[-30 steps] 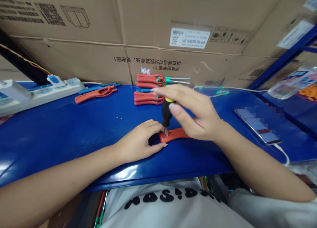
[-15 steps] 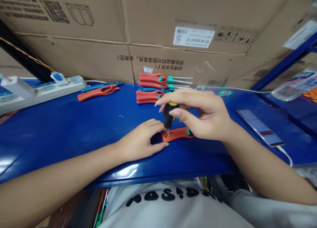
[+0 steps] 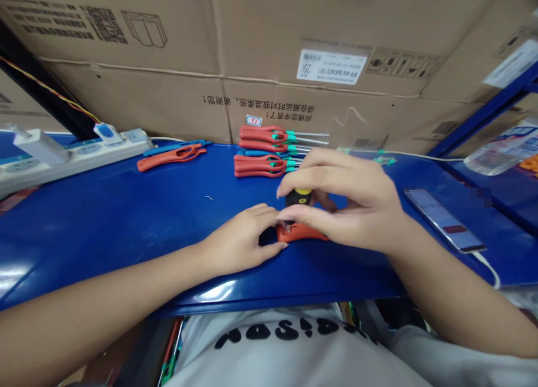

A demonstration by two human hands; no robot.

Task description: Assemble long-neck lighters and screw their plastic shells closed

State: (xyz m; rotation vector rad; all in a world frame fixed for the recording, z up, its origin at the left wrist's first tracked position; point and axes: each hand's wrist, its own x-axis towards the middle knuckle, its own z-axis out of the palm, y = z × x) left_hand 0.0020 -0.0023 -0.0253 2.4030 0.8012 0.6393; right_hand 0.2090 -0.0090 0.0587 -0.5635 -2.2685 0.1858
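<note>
An orange lighter handle [image 3: 303,233] lies on the blue table. My left hand [image 3: 241,238] holds its left end between thumb and fingers. Closed around a short black and yellow screwdriver [image 3: 297,200], my right hand [image 3: 357,202] is over the handle. The screwdriver stands nearly upright at the handle's left end; its tip is hidden by my fingers. The handle's right end is covered by my right hand. Behind it is a stack of red and blue stick lighters [image 3: 260,165] with green triggers and metal tubes.
Loose orange and blue handle shells [image 3: 170,157] lie back left beside a white power strip [image 3: 84,154]. Two tiny pins or screws [image 3: 208,197] are left of centre. Small green parts [image 3: 384,158], a charging phone [image 3: 444,219] and a plastic bottle [image 3: 500,152] are rightward. A cardboard box [image 3: 269,56] forms the back.
My right hand has tipped lower and slightly rightward over the screwdriver, covering the handle's green part. My left hand keeps its hold. The whole view has shifted slightly.
</note>
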